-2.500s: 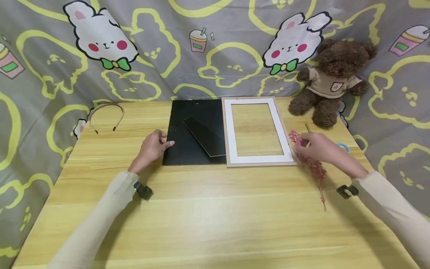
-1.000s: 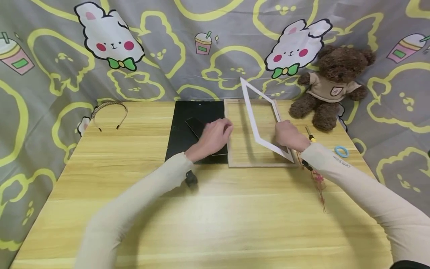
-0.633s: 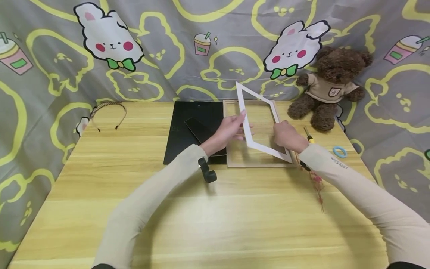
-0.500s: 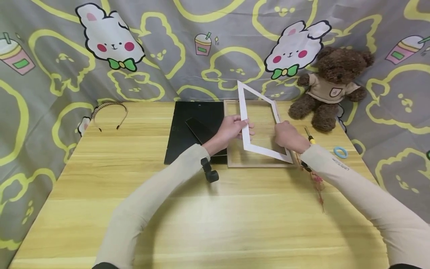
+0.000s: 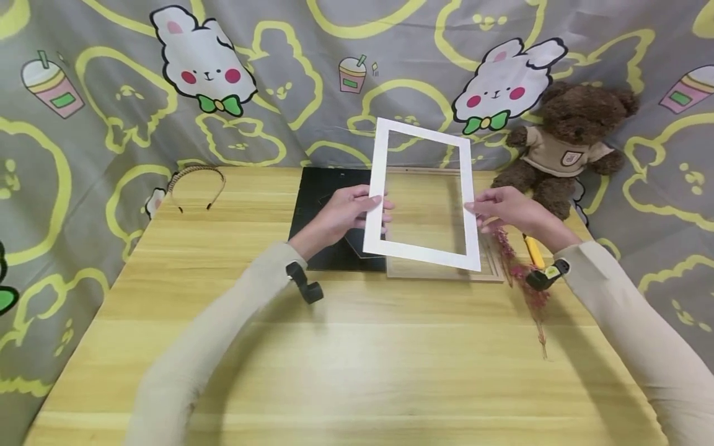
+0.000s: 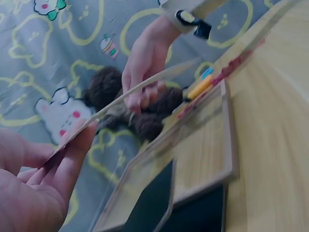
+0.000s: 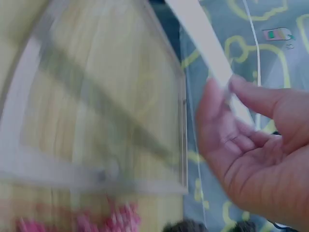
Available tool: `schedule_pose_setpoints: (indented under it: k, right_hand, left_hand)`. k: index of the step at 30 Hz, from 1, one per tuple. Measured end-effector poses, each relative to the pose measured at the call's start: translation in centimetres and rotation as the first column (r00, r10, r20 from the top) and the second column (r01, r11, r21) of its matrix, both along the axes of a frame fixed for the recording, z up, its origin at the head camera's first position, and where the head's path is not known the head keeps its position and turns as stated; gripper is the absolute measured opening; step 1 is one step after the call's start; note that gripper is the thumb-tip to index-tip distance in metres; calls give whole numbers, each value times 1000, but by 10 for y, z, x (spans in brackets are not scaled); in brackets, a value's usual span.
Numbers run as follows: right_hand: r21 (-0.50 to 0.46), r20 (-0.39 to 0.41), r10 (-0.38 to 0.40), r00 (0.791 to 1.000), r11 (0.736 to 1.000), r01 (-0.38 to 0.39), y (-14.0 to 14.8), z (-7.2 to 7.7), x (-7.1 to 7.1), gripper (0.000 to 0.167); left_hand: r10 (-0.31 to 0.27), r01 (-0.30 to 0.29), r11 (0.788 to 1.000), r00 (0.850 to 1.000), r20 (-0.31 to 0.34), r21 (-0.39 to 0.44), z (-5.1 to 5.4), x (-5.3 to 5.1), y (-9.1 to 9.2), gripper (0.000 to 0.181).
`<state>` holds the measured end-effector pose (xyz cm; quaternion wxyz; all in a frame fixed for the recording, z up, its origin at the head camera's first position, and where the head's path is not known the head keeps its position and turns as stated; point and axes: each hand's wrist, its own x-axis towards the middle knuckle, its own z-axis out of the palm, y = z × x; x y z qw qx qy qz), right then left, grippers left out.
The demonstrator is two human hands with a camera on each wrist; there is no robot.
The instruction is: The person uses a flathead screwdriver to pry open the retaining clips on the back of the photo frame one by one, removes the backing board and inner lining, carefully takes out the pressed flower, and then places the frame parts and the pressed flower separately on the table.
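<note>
A white picture mat (image 5: 375,179) with a rectangular opening is held up in the air, tilted, by both hands. My left hand (image 5: 341,214) pinches its left edge, thumb on the near face and fingers behind. On the opposite edge, my right hand (image 5: 510,210) pinches it the same way. Below lies the wooden picture frame (image 5: 446,273) on the table, partly covered by the mat in the head view. To the frame's left is the black backing board (image 5: 312,210) with its stand, half hidden behind my left hand. The left wrist view shows the mat (image 6: 116,103) nearly edge-on.
Pink dried flowers (image 5: 538,297) and a yellow-handled tool (image 5: 533,252) lie right of the frame. A brown teddy bear (image 5: 586,118) sits at the back right against the patterned curtain (image 5: 290,124). A headband (image 5: 198,168) rests at the back left.
The mat has been lifted off the frame, then raised and turned to face me. My left hand came over from the backing board and took its left edge; my right hand shifted its grip.
</note>
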<state>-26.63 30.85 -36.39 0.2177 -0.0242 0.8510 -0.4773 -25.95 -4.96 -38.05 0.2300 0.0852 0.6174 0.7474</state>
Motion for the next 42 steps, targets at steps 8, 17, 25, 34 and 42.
schedule_pose_setpoints:
  k: [8, 17, 25, 34, 42]
  right_hand:
    - [-138, 21, 23, 1000, 990, -20, -47, 10, 11, 34]
    - [-165, 45, 103, 994, 982, -94, -109, 6, 8, 33]
    - [-160, 72, 206, 976, 968, -192, -178, 1, -6, 25]
    - [-275, 177, 242, 954, 943, -188, -253, -17, -32, 17]
    - [-270, 190, 265, 945, 940, -209, -289, -22, -37, 20]
  left_hand:
    - [19, -43, 963, 996, -93, -268, 4, 9, -60, 34]
    - [111, -205, 814, 973, -200, -543, 5, 21, -118, 45]
    - [171, -270, 727, 962, -214, -632, -10, 30, -179, 52]
    - [163, -339, 569, 939, -301, -750, -28, 25, -225, 48]
    - [91, -290, 414, 956, -277, -863, -37, 24, -247, 57]
